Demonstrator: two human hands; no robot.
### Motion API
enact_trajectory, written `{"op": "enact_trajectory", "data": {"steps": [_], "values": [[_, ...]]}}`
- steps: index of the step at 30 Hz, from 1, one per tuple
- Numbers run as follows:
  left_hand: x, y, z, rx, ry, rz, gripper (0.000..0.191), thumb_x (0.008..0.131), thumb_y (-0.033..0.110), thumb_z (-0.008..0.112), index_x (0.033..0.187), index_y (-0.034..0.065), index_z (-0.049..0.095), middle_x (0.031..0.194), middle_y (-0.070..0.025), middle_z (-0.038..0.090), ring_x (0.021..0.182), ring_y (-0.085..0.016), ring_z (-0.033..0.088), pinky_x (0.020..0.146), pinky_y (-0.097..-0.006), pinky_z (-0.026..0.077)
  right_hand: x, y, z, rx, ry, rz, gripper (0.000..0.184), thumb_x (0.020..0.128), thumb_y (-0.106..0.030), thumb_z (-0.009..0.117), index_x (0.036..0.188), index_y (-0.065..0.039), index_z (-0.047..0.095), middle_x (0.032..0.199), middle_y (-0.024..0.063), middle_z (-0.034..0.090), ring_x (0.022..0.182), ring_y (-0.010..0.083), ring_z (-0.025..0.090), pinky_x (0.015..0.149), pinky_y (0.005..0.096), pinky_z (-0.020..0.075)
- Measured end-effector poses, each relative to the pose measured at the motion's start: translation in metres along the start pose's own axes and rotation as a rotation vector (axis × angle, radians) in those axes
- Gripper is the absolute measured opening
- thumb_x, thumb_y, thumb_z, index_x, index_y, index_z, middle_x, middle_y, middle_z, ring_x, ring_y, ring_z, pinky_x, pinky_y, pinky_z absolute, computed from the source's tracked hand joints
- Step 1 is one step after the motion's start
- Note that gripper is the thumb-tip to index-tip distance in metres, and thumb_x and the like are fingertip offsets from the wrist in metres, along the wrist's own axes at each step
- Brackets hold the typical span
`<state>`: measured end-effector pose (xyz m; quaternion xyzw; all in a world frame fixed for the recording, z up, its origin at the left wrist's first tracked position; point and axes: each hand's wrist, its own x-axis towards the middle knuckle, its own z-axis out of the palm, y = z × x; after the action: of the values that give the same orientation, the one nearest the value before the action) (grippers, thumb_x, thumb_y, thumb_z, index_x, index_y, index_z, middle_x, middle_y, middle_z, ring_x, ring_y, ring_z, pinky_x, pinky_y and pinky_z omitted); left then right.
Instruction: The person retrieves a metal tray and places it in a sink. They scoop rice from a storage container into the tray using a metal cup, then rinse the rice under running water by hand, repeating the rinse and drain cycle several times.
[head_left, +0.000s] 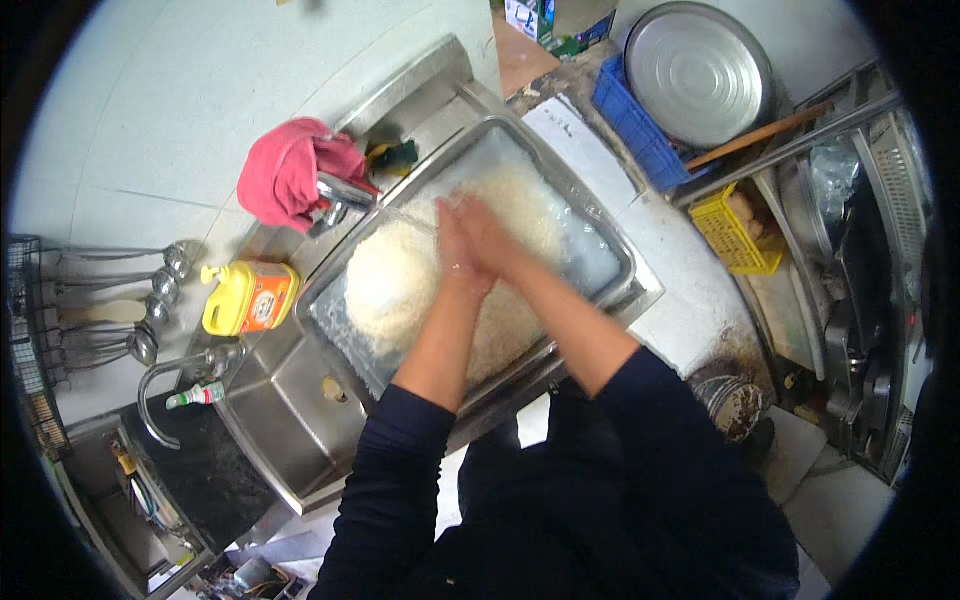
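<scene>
A large rectangular metal pan (626, 262) sits over the sink, holding cloudy whitish water and pale grains that look like rice. One mound of the grains (390, 277) rises out of the water on the left side. Above the middle of the pan, my left hand (456, 251) and my right hand (487, 232) are pressed palm to palm, fingers pointing towards the far side. Both look wet, and the fingers are blurred. Whether any grains are caught between the palms is hidden. A chrome faucet (345, 191) points towards my hands, with a thin stream of water leaving it.
A red cloth (281, 172) drapes the faucet. Left stand a yellow pump jug (251, 298), a sink basin (281, 409) and a curved tap (154, 397). Ladles (161, 285) hang on the wall. Right are a blue crate (637, 120), a round metal lid (697, 75) and a yellow basket (731, 229).
</scene>
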<state>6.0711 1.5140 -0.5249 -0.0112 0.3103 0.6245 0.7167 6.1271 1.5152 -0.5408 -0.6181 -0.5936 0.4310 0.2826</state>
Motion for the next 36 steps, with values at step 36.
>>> {"op": "enact_trajectory", "data": {"steps": [36], "values": [[-0.085,0.008,-0.033,0.998,0.108,0.347,0.056,0.105,0.039,0.052,0.15,0.0066,0.045,0.151,-0.0118,0.049,0.142,-0.025,0.041,0.117,-0.0398,0.031,0.034,0.054,-0.026,-0.469,0.141,-0.586,0.039,0.092,-0.019,0.058,0.129,-0.008,0.061,0.124,0.018,0.063,0.12,0.0379,0.053,0.103,0.0532,0.0374]]}}
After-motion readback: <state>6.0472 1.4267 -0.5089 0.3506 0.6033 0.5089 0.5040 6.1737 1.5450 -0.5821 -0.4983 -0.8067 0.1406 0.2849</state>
